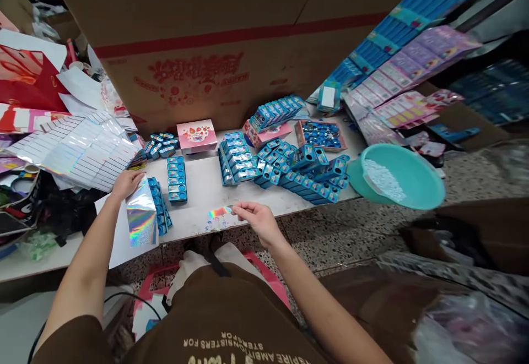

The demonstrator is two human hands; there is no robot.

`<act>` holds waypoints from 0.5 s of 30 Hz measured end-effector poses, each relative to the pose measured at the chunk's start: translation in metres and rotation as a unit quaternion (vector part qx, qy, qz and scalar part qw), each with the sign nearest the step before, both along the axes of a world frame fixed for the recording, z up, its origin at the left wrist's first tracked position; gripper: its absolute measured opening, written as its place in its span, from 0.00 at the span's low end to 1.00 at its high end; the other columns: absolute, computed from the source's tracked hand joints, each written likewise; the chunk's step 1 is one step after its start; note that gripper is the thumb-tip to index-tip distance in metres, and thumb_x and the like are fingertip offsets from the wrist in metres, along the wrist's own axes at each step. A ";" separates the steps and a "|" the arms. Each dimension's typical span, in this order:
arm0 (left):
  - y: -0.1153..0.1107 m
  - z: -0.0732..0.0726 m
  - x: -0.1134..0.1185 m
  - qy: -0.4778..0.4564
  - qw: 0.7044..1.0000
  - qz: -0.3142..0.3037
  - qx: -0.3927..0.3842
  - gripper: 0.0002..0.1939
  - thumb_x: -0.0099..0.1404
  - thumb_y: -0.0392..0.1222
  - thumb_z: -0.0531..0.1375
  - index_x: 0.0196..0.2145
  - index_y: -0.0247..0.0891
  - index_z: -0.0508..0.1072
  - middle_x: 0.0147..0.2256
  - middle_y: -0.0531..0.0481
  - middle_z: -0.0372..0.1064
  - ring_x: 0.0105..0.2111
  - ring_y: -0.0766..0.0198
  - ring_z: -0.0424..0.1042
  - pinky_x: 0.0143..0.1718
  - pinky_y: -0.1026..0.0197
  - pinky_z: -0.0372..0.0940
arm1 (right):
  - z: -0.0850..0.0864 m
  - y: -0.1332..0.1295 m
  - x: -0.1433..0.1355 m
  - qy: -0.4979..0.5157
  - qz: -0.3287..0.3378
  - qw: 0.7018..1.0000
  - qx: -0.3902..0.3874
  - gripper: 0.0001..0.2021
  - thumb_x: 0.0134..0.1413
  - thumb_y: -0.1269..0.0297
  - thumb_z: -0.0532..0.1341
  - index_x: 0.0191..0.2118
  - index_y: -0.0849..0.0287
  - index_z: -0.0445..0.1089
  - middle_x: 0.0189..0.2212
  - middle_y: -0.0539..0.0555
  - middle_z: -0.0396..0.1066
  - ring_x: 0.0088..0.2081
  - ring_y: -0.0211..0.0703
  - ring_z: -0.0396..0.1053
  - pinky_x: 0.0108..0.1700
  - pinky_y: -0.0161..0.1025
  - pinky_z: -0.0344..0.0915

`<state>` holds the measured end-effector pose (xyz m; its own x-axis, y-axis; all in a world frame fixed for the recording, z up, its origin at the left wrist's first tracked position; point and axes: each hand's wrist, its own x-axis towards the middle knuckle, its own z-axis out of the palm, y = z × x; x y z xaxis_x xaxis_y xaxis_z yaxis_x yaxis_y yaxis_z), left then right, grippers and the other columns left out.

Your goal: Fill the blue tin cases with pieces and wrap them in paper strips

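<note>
My left hand (126, 185) is at the left of the table, its fingers closed at the top edge of a shiny holographic sheet (141, 215). That sheet lies over white paper (113, 237). In a pinch between thumb and forefinger, my right hand (259, 222) has a small rainbow-coloured holographic sticker (220, 212), low over the table's front edge. Between the hands stands a row of small blue boxes (177, 179) with round holes. More blue boxes (162, 210) are stacked right beside the holographic sheet.
Many blue boxes (306, 174) crowd the table's right half, near a tray of small blue items (321, 134). A teal basin (421, 182) with white pellets stands at the right. A large carton (248, 72) closes off the back. Printed sheets (91, 149) pile up at left.
</note>
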<state>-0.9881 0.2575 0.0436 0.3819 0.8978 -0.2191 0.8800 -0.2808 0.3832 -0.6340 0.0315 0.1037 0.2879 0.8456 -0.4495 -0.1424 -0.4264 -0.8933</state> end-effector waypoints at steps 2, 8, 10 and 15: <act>0.003 0.001 0.001 0.014 0.999 -0.010 0.041 0.27 0.65 0.51 0.45 0.50 0.32 0.71 0.47 0.39 0.71 0.44 0.54 0.67 0.46 0.59 0.56 | -0.012 -0.009 -0.003 0.004 -0.024 0.999 -0.022 0.19 0.30 0.50 0.69 0.24 0.63 0.73 0.21 0.53 0.72 0.22 0.35 0.63 0.27 0.35 0.61; 0.007 0.042 0.055 0.073 0.975 -0.104 0.185 0.24 0.65 0.47 0.48 0.54 0.32 0.66 0.53 0.36 0.62 0.56 0.47 0.53 0.56 0.48 0.47 | -0.028 -0.016 0.001 0.018 -0.075 0.996 -0.037 0.20 0.28 0.49 0.70 0.24 0.62 0.74 0.21 0.53 0.72 0.22 0.35 0.63 0.27 0.35 0.60; 0.003 0.045 0.089 0.077 0.960 -0.192 0.187 0.21 0.65 0.43 0.49 0.52 0.34 0.68 0.53 0.37 0.64 0.58 0.48 0.52 0.57 0.47 0.46 | -0.030 -0.013 0.005 0.023 -0.078 0.996 -0.031 0.20 0.28 0.49 0.70 0.24 0.63 0.73 0.21 0.53 0.73 0.22 0.35 0.63 0.26 0.35 0.60; -0.006 -0.007 0.151 0.155 0.906 -0.382 0.098 0.19 0.59 0.27 0.49 0.44 0.35 0.73 0.49 0.39 0.68 0.57 0.51 0.56 0.57 0.45 0.47 | -0.035 -0.009 0.022 0.048 -0.077 0.996 -0.014 0.19 0.30 0.50 0.70 0.25 0.62 0.73 0.23 0.54 0.73 0.24 0.37 0.66 0.28 0.35 0.62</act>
<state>-0.8373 0.2517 0.0370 0.8554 0.4306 -0.2880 0.4569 -0.8891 0.0275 -0.6119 0.0221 0.0690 0.3688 0.7810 -0.5041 -0.2918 -0.4176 -0.8605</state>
